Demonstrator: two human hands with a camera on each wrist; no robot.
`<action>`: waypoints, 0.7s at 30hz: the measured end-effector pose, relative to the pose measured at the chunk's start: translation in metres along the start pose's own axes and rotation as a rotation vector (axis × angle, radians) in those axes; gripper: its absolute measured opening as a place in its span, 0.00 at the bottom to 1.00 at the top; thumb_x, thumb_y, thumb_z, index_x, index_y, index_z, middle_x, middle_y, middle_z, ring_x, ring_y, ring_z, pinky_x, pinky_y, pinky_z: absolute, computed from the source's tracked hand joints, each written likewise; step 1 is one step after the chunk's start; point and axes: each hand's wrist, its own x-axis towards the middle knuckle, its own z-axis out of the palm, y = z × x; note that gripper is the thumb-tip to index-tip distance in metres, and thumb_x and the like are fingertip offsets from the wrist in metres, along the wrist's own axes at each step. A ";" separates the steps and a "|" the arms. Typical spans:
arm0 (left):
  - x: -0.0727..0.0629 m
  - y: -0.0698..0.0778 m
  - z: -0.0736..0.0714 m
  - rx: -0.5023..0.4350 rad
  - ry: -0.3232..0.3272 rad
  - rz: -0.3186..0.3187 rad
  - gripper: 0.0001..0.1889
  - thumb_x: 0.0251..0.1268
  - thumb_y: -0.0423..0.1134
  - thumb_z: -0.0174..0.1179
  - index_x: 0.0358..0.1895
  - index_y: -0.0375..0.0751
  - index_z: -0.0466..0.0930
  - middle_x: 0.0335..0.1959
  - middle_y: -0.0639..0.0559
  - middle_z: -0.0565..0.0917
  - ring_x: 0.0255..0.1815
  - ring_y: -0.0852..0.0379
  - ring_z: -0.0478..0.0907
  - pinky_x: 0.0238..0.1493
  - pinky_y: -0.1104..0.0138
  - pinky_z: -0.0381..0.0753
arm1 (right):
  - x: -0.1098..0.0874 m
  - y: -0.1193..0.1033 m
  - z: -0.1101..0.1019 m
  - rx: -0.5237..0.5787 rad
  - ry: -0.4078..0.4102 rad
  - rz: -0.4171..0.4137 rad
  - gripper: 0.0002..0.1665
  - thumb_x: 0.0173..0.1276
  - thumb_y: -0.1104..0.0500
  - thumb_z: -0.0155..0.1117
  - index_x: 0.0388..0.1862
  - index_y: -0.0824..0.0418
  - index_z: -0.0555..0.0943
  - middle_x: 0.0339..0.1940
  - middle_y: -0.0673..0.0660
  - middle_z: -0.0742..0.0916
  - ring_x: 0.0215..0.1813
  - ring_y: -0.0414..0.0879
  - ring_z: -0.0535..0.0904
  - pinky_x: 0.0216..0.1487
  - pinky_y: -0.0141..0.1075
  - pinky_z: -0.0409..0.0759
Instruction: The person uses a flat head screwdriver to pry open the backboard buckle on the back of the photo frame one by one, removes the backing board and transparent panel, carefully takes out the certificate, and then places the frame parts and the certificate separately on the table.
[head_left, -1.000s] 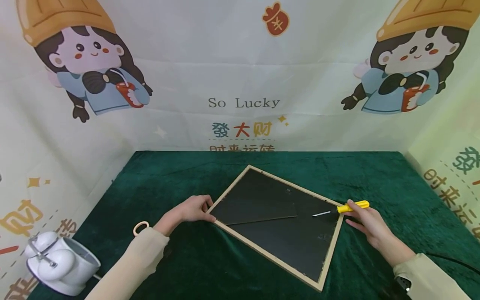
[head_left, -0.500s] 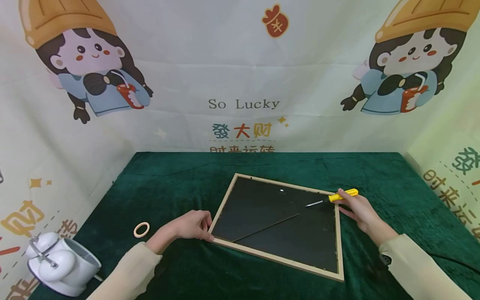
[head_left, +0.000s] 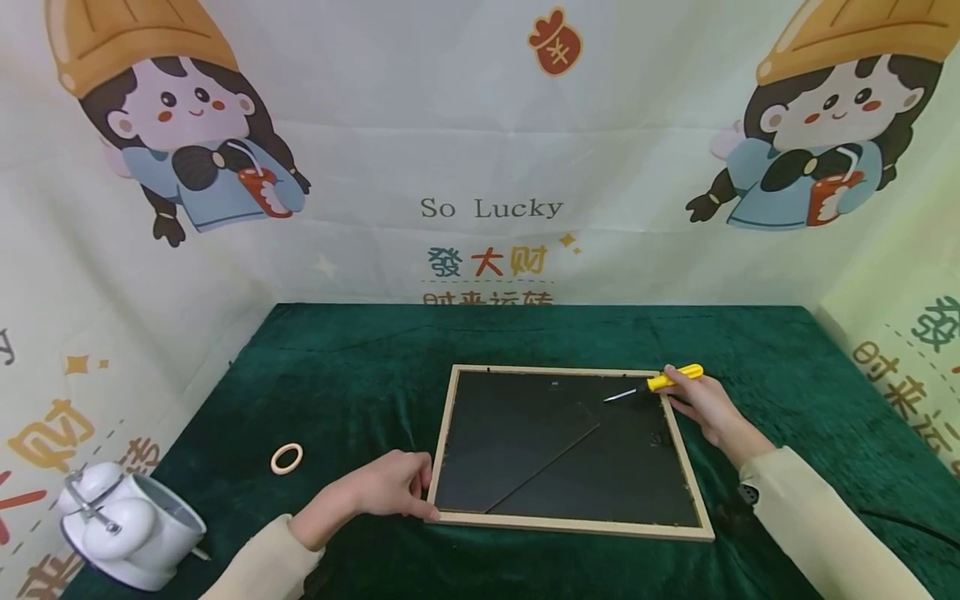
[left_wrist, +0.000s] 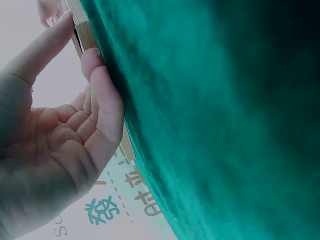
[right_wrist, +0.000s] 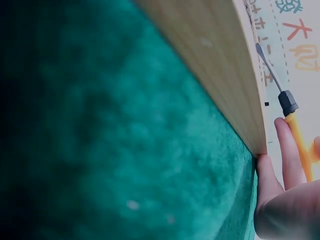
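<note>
A picture frame (head_left: 570, 523) with a pale wooden border and a black back panel (head_left: 510, 433) lies flat on the green cloth. My left hand (head_left: 393, 485) pinches its near left corner; in the left wrist view the thumb is on top of the wooden edge (left_wrist: 86, 37) and the fingers lie against its side. My right hand (head_left: 708, 408) holds a screwdriver (head_left: 675, 377) with a yellow handle at the far right corner. The blade points left over the panel, apparently above it. In the right wrist view a finger touches the corner of the frame (right_wrist: 220, 55).
A wooden ring (head_left: 287, 459) lies on the cloth left of my left hand. At the near left stands a white twin-bell alarm clock (head_left: 123, 525). A black cable (head_left: 900, 521) runs in from the right. A printed curtain (head_left: 360, 167) closes off the back and sides.
The picture frame has turned counter-clockwise until its long edges run nearly left to right. My left hand has come nearer with its corner; my right hand has gone farther away and left with the screwdriver.
</note>
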 end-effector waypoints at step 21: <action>-0.025 0.006 0.017 0.031 -0.009 0.047 0.17 0.45 0.46 0.67 0.26 0.44 0.68 0.14 0.59 0.70 0.15 0.66 0.66 0.16 0.73 0.64 | -0.025 0.005 0.005 0.013 -0.035 0.004 0.38 0.67 0.44 0.44 0.62 0.74 0.55 0.53 0.64 0.70 0.61 0.56 0.61 0.56 0.36 0.63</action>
